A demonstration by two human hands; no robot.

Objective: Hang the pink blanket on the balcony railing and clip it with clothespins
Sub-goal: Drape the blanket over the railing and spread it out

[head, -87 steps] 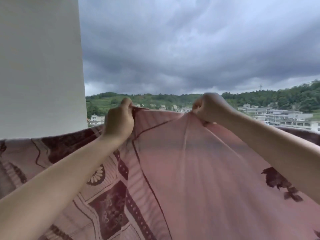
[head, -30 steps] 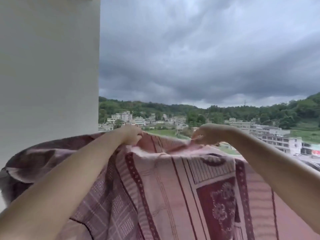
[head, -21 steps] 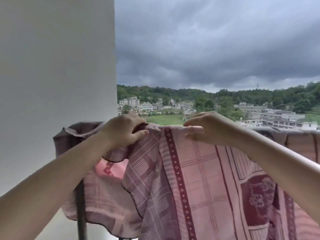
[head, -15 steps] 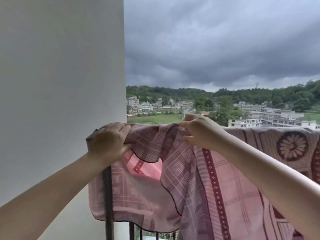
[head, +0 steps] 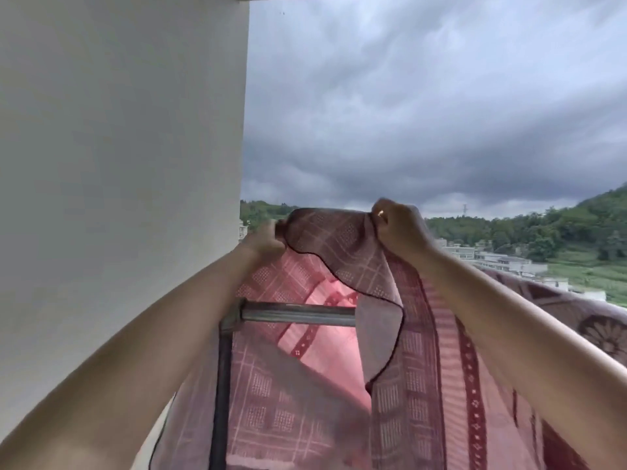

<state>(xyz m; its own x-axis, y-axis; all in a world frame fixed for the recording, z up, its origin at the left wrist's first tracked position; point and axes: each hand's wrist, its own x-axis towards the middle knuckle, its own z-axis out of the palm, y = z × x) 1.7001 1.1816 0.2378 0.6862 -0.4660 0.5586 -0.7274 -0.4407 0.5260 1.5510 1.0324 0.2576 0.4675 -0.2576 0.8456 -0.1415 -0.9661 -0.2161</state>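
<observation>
With both the left hand (head: 268,239) and right hand (head: 398,225) gripping the blanket (head: 339,245) corner lifted above the rail (head: 298,315) at frame centre, a gust or slack grip could drop it over the far side, unclipped.

A home balcony high up on a building: a metal railing (head: 298,315) meets a plain white wall (head: 118,164) with a pink blanket (head: 424,368) draped on it for airing, and beyond lie low town buildings (head: 502,262), wooded hills (head: 543,228) and a dark overcast sky (head: 424,113).
</observation>
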